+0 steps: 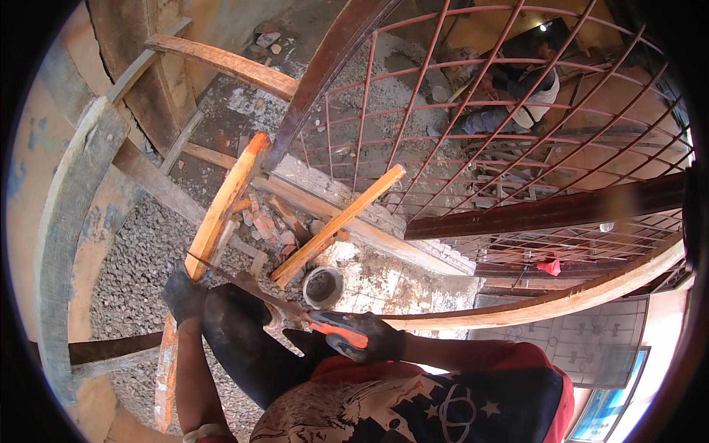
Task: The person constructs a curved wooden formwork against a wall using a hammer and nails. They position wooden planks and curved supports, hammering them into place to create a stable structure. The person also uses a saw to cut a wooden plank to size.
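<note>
**site room, gravel and rubble floor: hand saw laid across timber**

nearest: wearer's shirt [473,402], dark with red sleeves. front print shows stars and a looped ring figure.

right hand [380,337], dark glove, wrapped round the red-and-black grip of a hand saw [273,299]. blade runs up-left from the grip; its far end crosses the orange timber [225,210]. can't tell from this view how deep the teeth sit.

left hand [184,297], dark glove too, clamped on that timber just below the blade. timber slants, upper end leaning away from the wearer, lower part showing again below the glove. bent knee in dark trousers [238,340] sits between the hands.

beyond: grey gravel [140,255] on the left, round bucket [337,286] just past the saw, a second orange stick [347,220] slanting beside it, broken bricks [264,225] between stick and timber.

right side: long curved pale beam [546,304], then a blue printed panel [611,395], too small and warped to read.

farthest: red bar grille [422,68], with another person [543,92] low down behind it.
</note>
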